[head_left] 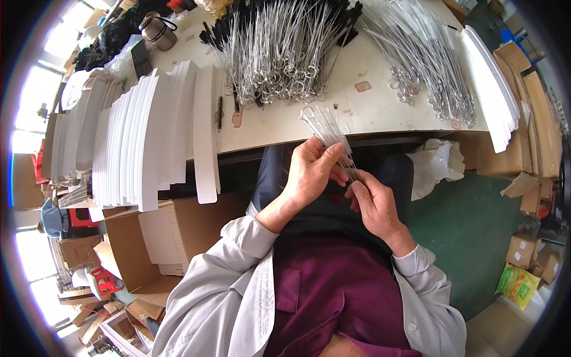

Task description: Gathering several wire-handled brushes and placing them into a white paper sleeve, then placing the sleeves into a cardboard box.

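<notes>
Over my lap, just off the table's front edge, I hold a small bundle of thin wire brushes with whitish bristles. My left hand is closed round the bristle part, its thumb lying across it. The right hand pinches the bare wire ends lower down; its fingertips are partly hidden. A big heap of wire brushes with black bristles and looped ends lies on the table beyond my hands. Farther right is another pile of looped wire brushes.
White folded cartons stand in a row at the left table edge, with more white cartons at the right. Two loose black brushes lie near the front. An open cardboard box is at lower left. A plastic bag hangs beside my knee.
</notes>
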Action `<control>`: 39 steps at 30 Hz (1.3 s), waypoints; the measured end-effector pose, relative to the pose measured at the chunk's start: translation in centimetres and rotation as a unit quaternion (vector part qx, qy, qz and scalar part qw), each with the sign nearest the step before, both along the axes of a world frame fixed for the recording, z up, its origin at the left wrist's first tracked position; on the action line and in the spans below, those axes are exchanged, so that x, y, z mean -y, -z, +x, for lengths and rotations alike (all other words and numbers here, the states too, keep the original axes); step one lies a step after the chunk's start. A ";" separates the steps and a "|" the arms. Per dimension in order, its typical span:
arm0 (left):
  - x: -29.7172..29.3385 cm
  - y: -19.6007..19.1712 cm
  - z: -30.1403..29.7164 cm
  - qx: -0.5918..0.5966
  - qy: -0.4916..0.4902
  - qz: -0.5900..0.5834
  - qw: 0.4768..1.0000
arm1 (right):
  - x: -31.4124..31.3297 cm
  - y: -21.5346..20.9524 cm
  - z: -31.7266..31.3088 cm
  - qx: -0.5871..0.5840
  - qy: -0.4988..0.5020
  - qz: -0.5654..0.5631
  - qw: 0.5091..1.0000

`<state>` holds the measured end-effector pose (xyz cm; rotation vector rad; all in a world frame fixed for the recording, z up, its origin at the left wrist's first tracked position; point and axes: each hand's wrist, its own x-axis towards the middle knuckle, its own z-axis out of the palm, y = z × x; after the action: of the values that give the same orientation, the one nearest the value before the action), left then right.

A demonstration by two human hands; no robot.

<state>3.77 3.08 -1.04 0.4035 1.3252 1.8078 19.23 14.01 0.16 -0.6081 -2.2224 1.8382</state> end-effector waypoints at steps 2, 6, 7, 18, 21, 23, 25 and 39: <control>0.0 0.1 0.1 -0.007 0.004 0.002 1.000 | -0.2 0.4 -0.3 0.002 -0.002 0.044 0.999; 0.3 0.2 -0.2 0.005 0.004 -0.016 1.000 | -0.8 1.4 -0.5 -0.033 0.013 0.175 0.984; 0.6 -0.3 -0.4 -0.027 0.010 -0.017 0.999 | -1.0 1.5 -0.4 -0.031 0.012 0.175 0.984; 2.9 -1.0 -2.2 -0.221 -0.071 -0.099 0.968 | -1.0 1.5 -0.3 -0.034 -0.018 0.235 0.971; 4.2 -1.5 -3.0 -0.272 -0.076 -0.151 0.947 | -1.8 1.7 0.2 -0.042 0.013 0.235 0.971; 5.5 -3.5 -3.3 -0.455 -0.178 -0.208 0.848 | -2.9 1.6 1.0 -0.012 0.035 0.217 0.975; 8.4 -4.9 -5.0 -0.606 -0.263 -0.268 0.702 | -3.9 1.6 1.5 0.028 0.044 0.168 0.984; 16.4 -4.0 -9.8 -0.324 -0.207 -0.544 0.746 | -3.5 1.6 0.8 0.007 -0.016 0.055 0.998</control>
<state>-5.99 -13.32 3.00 0.0488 2.8591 0.8514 20.02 17.51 -1.45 -0.5694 -2.3368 1.7160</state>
